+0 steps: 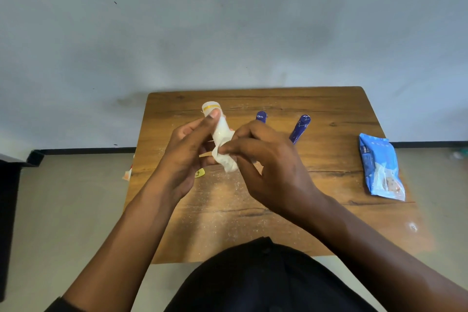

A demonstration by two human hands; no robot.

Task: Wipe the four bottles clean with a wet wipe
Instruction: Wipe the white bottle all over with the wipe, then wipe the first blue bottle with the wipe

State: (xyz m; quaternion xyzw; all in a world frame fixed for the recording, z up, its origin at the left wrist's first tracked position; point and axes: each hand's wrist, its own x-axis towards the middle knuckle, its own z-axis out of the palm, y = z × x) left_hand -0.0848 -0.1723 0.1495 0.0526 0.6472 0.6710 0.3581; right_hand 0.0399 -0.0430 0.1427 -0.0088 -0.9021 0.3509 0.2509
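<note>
I look down on the wooden table (329, 172), pushed against a pale wall, and everything I need sits toward its far half, I judge so the near half stays free for working. At the right edge lies the blue pack of wipes (379, 167), well apart from the bottles, within easy reach of my right hand. Two dark blue bottles stand behind my hands: the left blue bottle (261, 116) is mostly hidden by my knuckles, and the right blue bottle (300, 128) is in plainer view, both waiting their turn by my reckoning. A fourth bottle I cannot make out; a small yellow scrap (199, 173) peeks out below my left palm. My left hand (184, 152) holds the white bottle (215, 116) raised above the table and tilted, cap end away from me, fingers curled round its body with the thumb pressed near the yellow band, which steadies it for rubbing. My right hand (268, 159) pinches the wet wipe (225, 157) against the bottle's lower end, thumb and fingertips closed tight on the bunched cloth.
</note>
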